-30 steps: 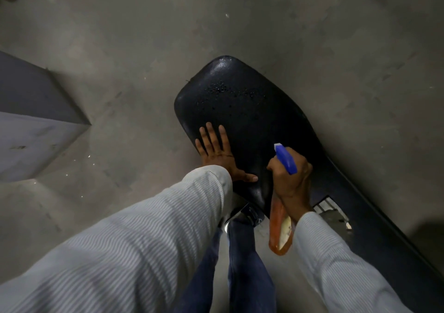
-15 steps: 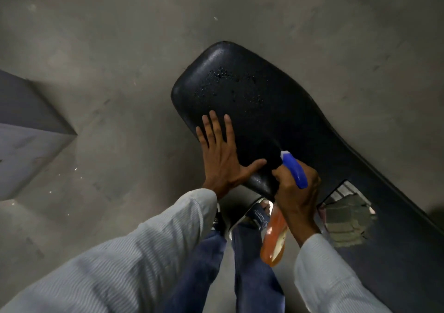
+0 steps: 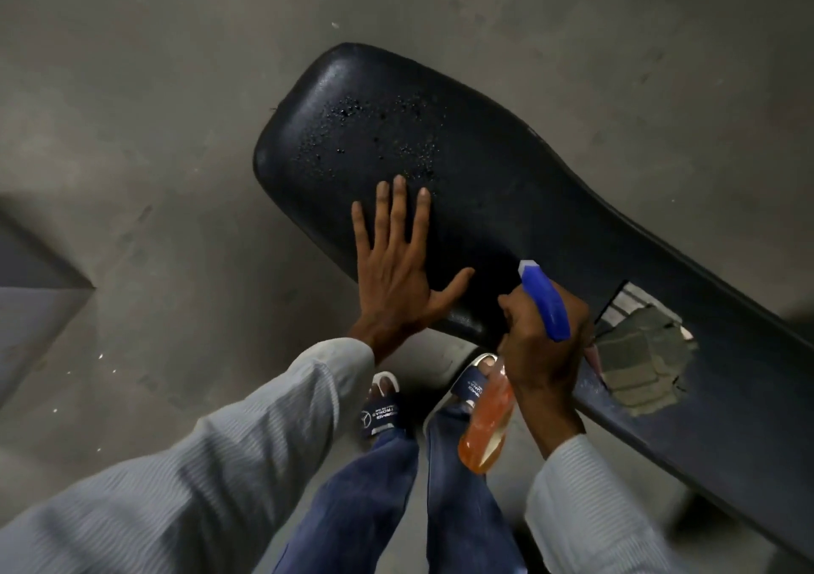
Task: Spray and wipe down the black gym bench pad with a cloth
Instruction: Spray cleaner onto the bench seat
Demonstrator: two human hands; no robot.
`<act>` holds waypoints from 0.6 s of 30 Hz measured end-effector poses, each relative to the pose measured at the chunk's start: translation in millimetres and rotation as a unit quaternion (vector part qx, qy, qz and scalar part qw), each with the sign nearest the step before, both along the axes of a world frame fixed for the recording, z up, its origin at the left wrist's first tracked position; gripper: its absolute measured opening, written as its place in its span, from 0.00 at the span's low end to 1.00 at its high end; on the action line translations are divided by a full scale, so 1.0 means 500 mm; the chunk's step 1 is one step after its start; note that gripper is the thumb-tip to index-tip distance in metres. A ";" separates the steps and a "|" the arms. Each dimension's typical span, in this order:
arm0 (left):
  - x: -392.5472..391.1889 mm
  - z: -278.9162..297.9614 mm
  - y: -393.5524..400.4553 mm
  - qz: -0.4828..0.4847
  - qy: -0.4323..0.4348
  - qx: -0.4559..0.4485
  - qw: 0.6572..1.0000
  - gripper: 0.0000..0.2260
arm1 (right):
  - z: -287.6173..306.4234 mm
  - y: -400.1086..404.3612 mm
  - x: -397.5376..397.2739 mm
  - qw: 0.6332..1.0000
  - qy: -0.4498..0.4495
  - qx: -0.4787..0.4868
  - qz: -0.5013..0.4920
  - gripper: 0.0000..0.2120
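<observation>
1. The bench pad [image 3: 506, 186] lies across the middle of our view, its rounded end toward eleven o'clock and its long body running off toward four o'clock, above a bare concrete floor [image 3: 132, 89].
2. Droplets [image 3: 374, 133] bead on the pad's rounded end, at twelve o'clock from our left hand, so we judge the spraying is under way and the wiping not yet begun.
3. Our left hand [image 3: 396, 274] lies flat on the pad's near edge, fingers straight and spread, thumb splayed toward three o'clock; it holds nothing. We judge it steadies us as we lean over.
4. Our right hand [image 3: 542, 353] is curled round the neck of the spray bottle [image 3: 489, 419], one finger at the trigger. The blue nozzle [image 3: 544, 298] points toward eleven o'clock at the dry stretch of pad, while the orange body hangs toward six o'clock, which suits a forward spray.
5. A folded grey cloth [image 3: 643, 362] rests on the pad at three o'clock from our right hand, just beside it and, we judge, within easy reach for the wipe.
6. Our sandals [image 3: 383, 410] stand on the floor below the pad's edge.
</observation>
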State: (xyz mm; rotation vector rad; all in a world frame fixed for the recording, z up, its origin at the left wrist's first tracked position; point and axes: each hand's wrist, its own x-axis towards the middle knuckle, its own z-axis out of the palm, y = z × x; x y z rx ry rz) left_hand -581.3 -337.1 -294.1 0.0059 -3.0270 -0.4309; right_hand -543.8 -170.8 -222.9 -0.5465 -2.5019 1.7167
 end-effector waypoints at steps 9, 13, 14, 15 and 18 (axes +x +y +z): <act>-0.012 -0.009 0.110 -0.177 -0.006 -0.007 0.984 0.42 | 0.009 0.063 0.027 0.991 0.001 -0.017 -0.132 0.08; -0.010 -0.010 0.107 -0.173 -0.009 -0.016 0.985 0.42 | 0.013 0.086 0.045 0.986 -0.016 -0.040 -0.159 0.07; -0.012 -0.007 0.111 -0.172 -0.004 -0.007 0.985 0.43 | 0.012 0.091 0.051 0.986 -0.020 -0.046 -0.161 0.07; -0.013 -0.003 0.118 -0.177 0.001 -0.001 0.984 0.43 | 0.010 0.095 0.058 0.986 -0.024 -0.046 -0.160 0.07; -0.006 -0.001 0.150 -0.213 0.007 -0.006 0.977 0.42 | 0.002 0.099 0.083 0.988 -0.035 -0.036 -0.146 0.10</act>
